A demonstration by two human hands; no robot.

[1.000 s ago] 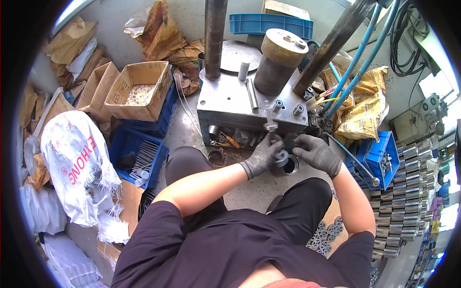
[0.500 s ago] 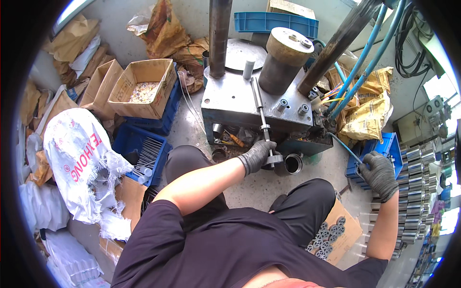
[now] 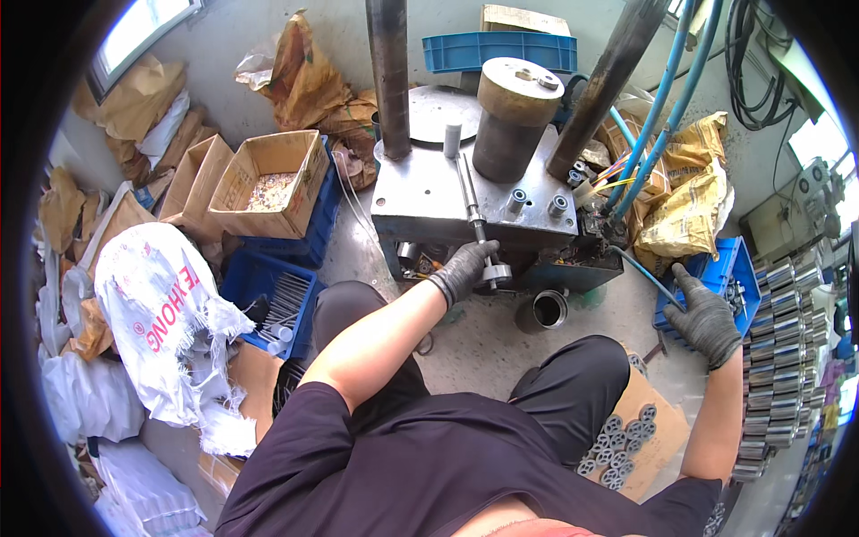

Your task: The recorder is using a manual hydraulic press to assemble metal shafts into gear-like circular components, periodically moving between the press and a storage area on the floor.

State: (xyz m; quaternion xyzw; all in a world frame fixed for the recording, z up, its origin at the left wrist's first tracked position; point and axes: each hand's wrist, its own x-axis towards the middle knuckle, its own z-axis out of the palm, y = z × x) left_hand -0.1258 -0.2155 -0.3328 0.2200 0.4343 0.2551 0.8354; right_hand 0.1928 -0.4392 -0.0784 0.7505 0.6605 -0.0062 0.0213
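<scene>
My left hand (image 3: 465,269), in a dark glove, is wrapped round a metal rod (image 3: 472,197) with a disc-shaped collar at its near end. The rod's far end reaches over the steel plate (image 3: 407,201) of the press-like machine. My right hand (image 3: 707,320), also gloved, is at the right beside a blue bin (image 3: 735,268) of small metal parts. Its fingers are apart, and no held part shows in it. A thin blue hose (image 3: 646,276) runs up to that hand; whether they touch, I cannot tell. A hollow dark cylinder (image 3: 548,310) stands on the floor near my left hand.
Two steel columns (image 3: 387,80) and a thick capped cylinder (image 3: 514,125) rise from the plate. Left are a cardboard box (image 3: 309,183) and a blue crate of rods (image 3: 300,345). Spoked discs (image 3: 617,443) lie on cardboard near my knee. Metal cylinders (image 3: 778,358) are stacked far right.
My left hand has moved slightly away from me and left with the rod. My right hand's fingers have spread more beside the bin. The whole view has shifted a little.
</scene>
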